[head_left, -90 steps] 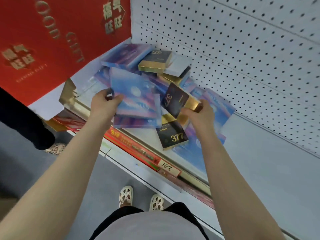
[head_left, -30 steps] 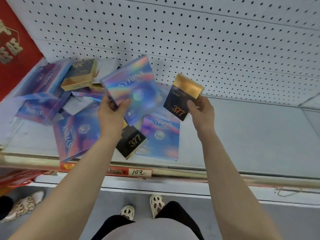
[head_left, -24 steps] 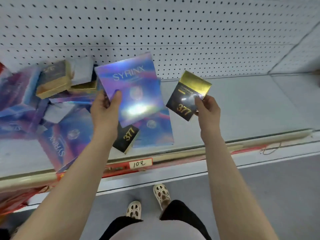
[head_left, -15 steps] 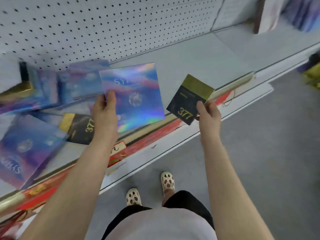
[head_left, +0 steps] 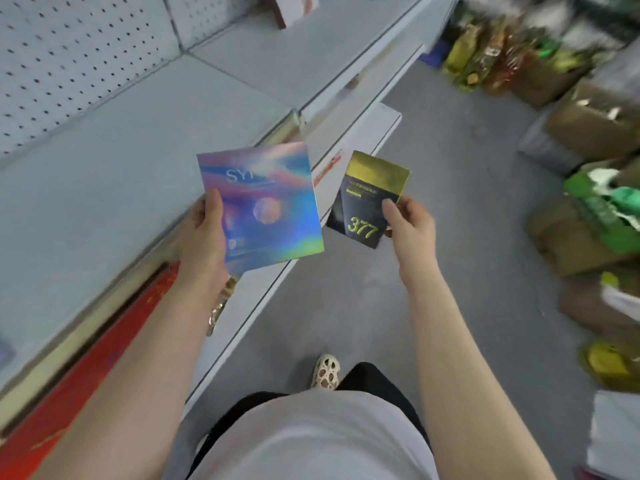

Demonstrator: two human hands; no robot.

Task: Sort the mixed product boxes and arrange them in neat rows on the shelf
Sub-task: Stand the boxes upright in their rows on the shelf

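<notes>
My left hand [head_left: 202,233] grips a flat holographic blue-purple box [head_left: 266,202] by its left edge, thumb on the front face. It hovers over the front lip of the grey shelf [head_left: 114,161]. My right hand [head_left: 408,223] pinches a smaller black box with a gold top and "377" [head_left: 367,199] at its right side, out over the aisle floor. The two boxes are held side by side, apart from each other. The pile of mixed boxes is out of view to the left.
A white pegboard back wall [head_left: 69,53] rises behind the shelf. A red price strip [head_left: 104,355] runs along the shelf front. Cardboard cartons and green and yellow packaged goods [head_left: 595,216] line the right of the grey aisle floor [head_left: 467,202]. A box [head_left: 294,8] stands on the far shelf section.
The view has swung right along the shelf, and the box pile has slid out of frame on the left. Both hands keep the same boxes and have moved rightward over the shelf edge and aisle.
</notes>
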